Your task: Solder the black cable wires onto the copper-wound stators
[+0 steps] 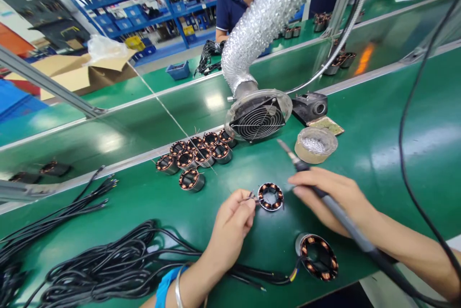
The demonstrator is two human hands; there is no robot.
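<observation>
My right hand [334, 197] is wrapped round a soldering iron [345, 224], its tip pointing up and left, apart from the work. My left hand [234, 221] pinches thin wire ends beside a small motor stator [278, 193] with copper windings; the fingertips partly hide the wires. Closer to the front edge, a second stator [329, 249] lies tilted, with a black cable [273, 277] running to it and coloured wires showing at their junction. Near the iron's tip stands a round tub [311, 156] with shiny silvery material inside.
Several stators [190, 180] are grouped at the divider. A fume extractor [259, 120] on a silvery flexible duct hangs over the bench, beside a black iron holder [311, 107]. Coiled black cables [108, 264] cover the left front. A co-worker [230, 10] is across the bench.
</observation>
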